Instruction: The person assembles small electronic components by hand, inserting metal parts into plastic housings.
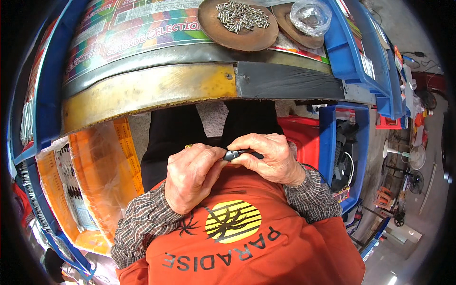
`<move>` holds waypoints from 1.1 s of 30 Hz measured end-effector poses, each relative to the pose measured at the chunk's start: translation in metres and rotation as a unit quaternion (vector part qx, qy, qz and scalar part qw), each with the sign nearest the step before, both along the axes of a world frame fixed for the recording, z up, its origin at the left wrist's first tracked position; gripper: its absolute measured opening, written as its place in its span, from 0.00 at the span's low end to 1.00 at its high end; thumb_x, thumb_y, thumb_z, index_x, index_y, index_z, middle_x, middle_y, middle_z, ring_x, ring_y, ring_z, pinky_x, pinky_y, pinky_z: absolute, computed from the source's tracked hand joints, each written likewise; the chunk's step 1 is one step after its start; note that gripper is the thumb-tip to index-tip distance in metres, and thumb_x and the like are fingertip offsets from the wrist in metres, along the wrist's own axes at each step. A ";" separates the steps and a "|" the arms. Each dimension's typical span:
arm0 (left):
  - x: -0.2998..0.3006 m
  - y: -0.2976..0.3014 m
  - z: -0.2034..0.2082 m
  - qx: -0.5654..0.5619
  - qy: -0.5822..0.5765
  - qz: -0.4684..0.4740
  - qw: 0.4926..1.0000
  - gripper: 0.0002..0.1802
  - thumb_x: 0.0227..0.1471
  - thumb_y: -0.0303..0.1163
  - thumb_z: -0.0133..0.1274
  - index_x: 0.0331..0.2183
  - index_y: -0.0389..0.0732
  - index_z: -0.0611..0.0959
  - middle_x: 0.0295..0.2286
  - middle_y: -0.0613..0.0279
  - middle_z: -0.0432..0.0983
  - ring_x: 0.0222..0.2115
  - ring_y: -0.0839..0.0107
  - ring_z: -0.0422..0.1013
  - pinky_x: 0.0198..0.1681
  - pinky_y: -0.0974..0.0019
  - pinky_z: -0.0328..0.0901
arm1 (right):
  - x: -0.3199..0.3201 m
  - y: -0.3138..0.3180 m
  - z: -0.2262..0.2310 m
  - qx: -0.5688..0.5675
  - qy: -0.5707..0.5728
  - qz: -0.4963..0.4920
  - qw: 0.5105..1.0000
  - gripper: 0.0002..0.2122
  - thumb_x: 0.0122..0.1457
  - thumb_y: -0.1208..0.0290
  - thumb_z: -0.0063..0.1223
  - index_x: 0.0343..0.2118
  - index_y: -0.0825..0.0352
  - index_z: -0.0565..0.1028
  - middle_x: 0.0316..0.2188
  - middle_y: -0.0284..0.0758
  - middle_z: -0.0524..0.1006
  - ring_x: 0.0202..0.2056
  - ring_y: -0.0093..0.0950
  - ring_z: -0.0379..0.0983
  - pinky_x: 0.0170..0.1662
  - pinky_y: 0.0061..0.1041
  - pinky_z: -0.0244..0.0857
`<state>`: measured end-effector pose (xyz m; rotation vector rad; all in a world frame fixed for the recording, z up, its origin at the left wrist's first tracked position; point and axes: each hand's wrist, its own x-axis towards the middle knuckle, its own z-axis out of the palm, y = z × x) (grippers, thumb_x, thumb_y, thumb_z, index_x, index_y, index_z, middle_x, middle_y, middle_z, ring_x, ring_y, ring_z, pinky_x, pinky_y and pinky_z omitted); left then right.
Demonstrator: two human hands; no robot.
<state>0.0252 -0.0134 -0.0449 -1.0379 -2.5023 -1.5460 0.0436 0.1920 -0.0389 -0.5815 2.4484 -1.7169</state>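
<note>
Both my hands meet above my lap, just short of the bench edge. Between them is a small black part (231, 155) with a shiny surface and small silvery dots; its exact kind I cannot make out. My left hand (192, 172) pinches its left end between thumb and fingertips. The thumb and forefinger of my right hand (270, 157) grip its right side, where a thin black piece sticks out under the fingers. The fingers partly hide the part. On the bench beyond, a brown round dish (211, 28) holds a heap of small metal pins (241, 16).
A second brown dish (287, 26) carries crumpled clear plastic (311, 18). Blue bins (344, 59) flank the bench (156, 85). Below right stand a red stool (301, 137) and a blue crate (359, 156) with black parts. An orange, plastic-lined container (107, 161) is at left.
</note>
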 end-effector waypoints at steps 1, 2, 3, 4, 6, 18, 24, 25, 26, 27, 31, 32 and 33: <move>0.001 0.000 -0.001 -0.006 -0.004 0.009 1.000 0.13 0.38 0.19 0.62 0.30 0.37 0.79 0.25 0.59 0.76 0.23 0.63 0.74 0.25 0.65 0.67 | 0.000 -0.001 0.000 -0.002 -0.002 0.001 1.000 0.08 0.52 0.78 0.60 0.35 0.70 0.75 0.27 0.38 0.77 0.27 0.30 0.77 0.28 0.25 0.69; 0.002 -0.001 -0.001 -0.013 -0.008 0.018 1.000 0.13 0.36 0.20 0.63 0.30 0.38 0.80 0.25 0.59 0.78 0.23 0.63 0.75 0.25 0.67 0.67 | 0.000 -0.001 0.000 0.002 0.010 -0.002 1.000 0.08 0.53 0.78 0.60 0.35 0.70 0.75 0.28 0.37 0.78 0.27 0.29 0.77 0.28 0.24 0.69; 0.002 -0.001 -0.002 -0.013 -0.010 0.019 1.000 0.13 0.36 0.20 0.63 0.30 0.38 0.80 0.25 0.59 0.78 0.23 0.63 0.75 0.25 0.67 0.67 | 0.001 -0.001 0.001 0.007 0.022 -0.006 1.000 0.08 0.53 0.79 0.60 0.36 0.70 0.75 0.28 0.37 0.78 0.27 0.28 0.77 0.28 0.23 0.70; 0.003 0.000 -0.002 -0.012 -0.010 0.022 1.000 0.13 0.37 0.21 0.64 0.30 0.38 0.80 0.25 0.60 0.78 0.23 0.64 0.75 0.25 0.67 0.67 | 0.001 -0.001 0.001 0.006 0.020 -0.005 1.000 0.08 0.53 0.79 0.60 0.36 0.70 0.75 0.28 0.37 0.78 0.27 0.28 0.77 0.28 0.23 0.70; 0.004 0.000 -0.004 -0.011 -0.011 0.025 1.000 0.13 0.37 0.22 0.64 0.30 0.38 0.80 0.25 0.60 0.78 0.23 0.65 0.75 0.25 0.67 0.67 | 0.002 0.000 0.001 0.015 0.006 0.003 1.000 0.08 0.52 0.78 0.60 0.35 0.70 0.75 0.27 0.36 0.78 0.26 0.27 0.77 0.28 0.23 0.70; 0.011 0.004 -0.009 -0.005 -0.001 0.026 1.000 0.13 0.35 0.21 0.64 0.29 0.38 0.79 0.22 0.59 0.75 0.21 0.63 0.74 0.23 0.66 0.66 | 0.009 0.000 -0.011 -0.017 -0.007 0.007 1.000 0.07 0.53 0.79 0.59 0.35 0.70 0.75 0.26 0.35 0.78 0.25 0.25 0.77 0.27 0.21 0.70; 0.008 0.004 -0.011 -0.004 0.012 0.025 1.000 0.13 0.36 0.21 0.63 0.29 0.38 0.79 0.22 0.59 0.75 0.21 0.63 0.73 0.23 0.66 0.66 | 0.010 0.000 -0.013 -0.042 -0.015 0.005 0.999 0.07 0.54 0.79 0.58 0.36 0.71 0.75 0.26 0.36 0.78 0.25 0.24 0.78 0.28 0.20 0.71; 0.005 0.003 -0.010 -0.005 0.015 0.009 1.000 0.13 0.36 0.21 0.63 0.29 0.38 0.79 0.22 0.59 0.75 0.21 0.63 0.73 0.23 0.65 0.66 | 0.010 0.001 -0.013 -0.043 -0.015 0.005 0.999 0.07 0.54 0.79 0.58 0.36 0.71 0.75 0.26 0.36 0.78 0.25 0.24 0.78 0.28 0.20 0.71; 0.004 0.003 -0.009 -0.007 0.018 -0.006 1.000 0.13 0.36 0.21 0.63 0.29 0.38 0.79 0.22 0.59 0.75 0.21 0.63 0.73 0.23 0.65 0.66 | 0.011 0.002 -0.014 -0.052 -0.025 0.007 0.998 0.07 0.54 0.79 0.58 0.36 0.71 0.75 0.27 0.36 0.78 0.25 0.24 0.78 0.28 0.20 0.71; 0.004 0.003 -0.009 -0.007 0.018 -0.007 1.000 0.13 0.36 0.21 0.63 0.29 0.38 0.79 0.22 0.59 0.75 0.21 0.63 0.73 0.23 0.65 0.66 | 0.011 0.002 -0.014 -0.061 -0.034 0.008 0.998 0.07 0.54 0.79 0.58 0.36 0.71 0.75 0.27 0.37 0.78 0.25 0.24 0.78 0.28 0.20 0.72; 0.009 0.007 -0.008 -0.013 0.019 0.026 0.999 0.14 0.36 0.20 0.64 0.29 0.38 0.79 0.22 0.60 0.75 0.20 0.66 0.72 0.22 0.67 0.65 | 0.012 0.001 -0.019 -0.057 -0.016 -0.012 0.998 0.08 0.54 0.79 0.58 0.36 0.71 0.75 0.28 0.37 0.79 0.26 0.24 0.78 0.28 0.20 0.72; 0.010 0.008 -0.009 -0.012 0.012 0.046 0.999 0.14 0.36 0.20 0.64 0.29 0.38 0.79 0.22 0.60 0.75 0.19 0.67 0.72 0.22 0.68 0.65 | 0.013 0.000 -0.021 -0.047 0.004 -0.021 0.999 0.08 0.54 0.79 0.59 0.37 0.71 0.75 0.28 0.36 0.79 0.26 0.24 0.78 0.28 0.20 0.72; 0.011 0.008 -0.008 -0.015 0.018 0.049 0.999 0.14 0.36 0.19 0.64 0.30 0.38 0.79 0.23 0.60 0.75 0.19 0.68 0.71 0.22 0.69 0.65 | 0.014 0.000 -0.021 -0.036 0.026 -0.030 0.999 0.08 0.54 0.79 0.59 0.37 0.71 0.75 0.28 0.36 0.79 0.26 0.24 0.78 0.28 0.20 0.72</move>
